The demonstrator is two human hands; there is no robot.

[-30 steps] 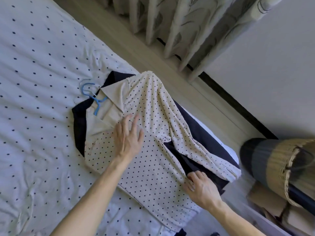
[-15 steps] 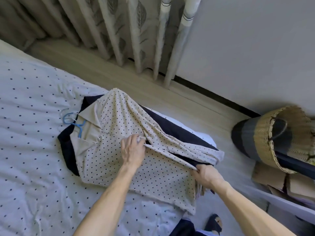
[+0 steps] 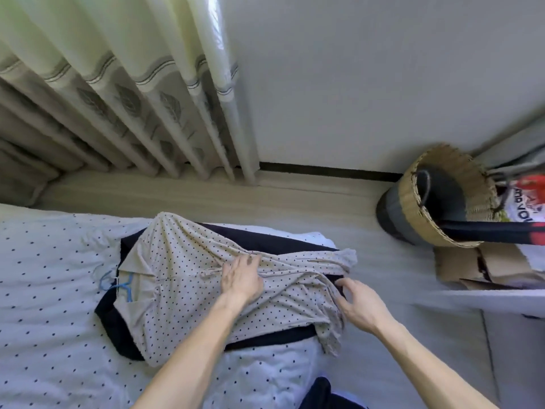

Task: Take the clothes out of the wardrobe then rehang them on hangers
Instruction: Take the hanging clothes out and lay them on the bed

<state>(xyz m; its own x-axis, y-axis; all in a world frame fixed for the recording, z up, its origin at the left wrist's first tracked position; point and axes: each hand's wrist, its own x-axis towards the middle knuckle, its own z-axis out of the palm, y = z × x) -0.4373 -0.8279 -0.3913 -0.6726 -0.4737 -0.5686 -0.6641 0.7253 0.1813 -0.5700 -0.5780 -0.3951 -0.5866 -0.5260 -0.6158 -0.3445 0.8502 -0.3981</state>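
A cream shirt with dark dots (image 3: 182,261) lies on the bed, spread over a dark navy garment (image 3: 118,329) whose edges show around it. A light blue hanger (image 3: 118,286) pokes out at the shirt's collar on the left. My left hand (image 3: 240,277) rests flat on the middle of the shirt, fingers straight, over a fold of the sleeve. My right hand (image 3: 361,301) hovers at the shirt's bunched right edge with fingers loosely spread, holding nothing.
The bed has a white dotted sheet (image 3: 44,305). Curtains (image 3: 118,98) hang behind it above a strip of floor. A woven basket (image 3: 418,202) stands at the right by the wall, with cardboard (image 3: 472,267) and a white shelf edge (image 3: 486,302) below it.
The view has tilted up toward the wall. My left hand went from pinching the shirt's edge to lying flat on it. My right hand let go of the hem and opened.
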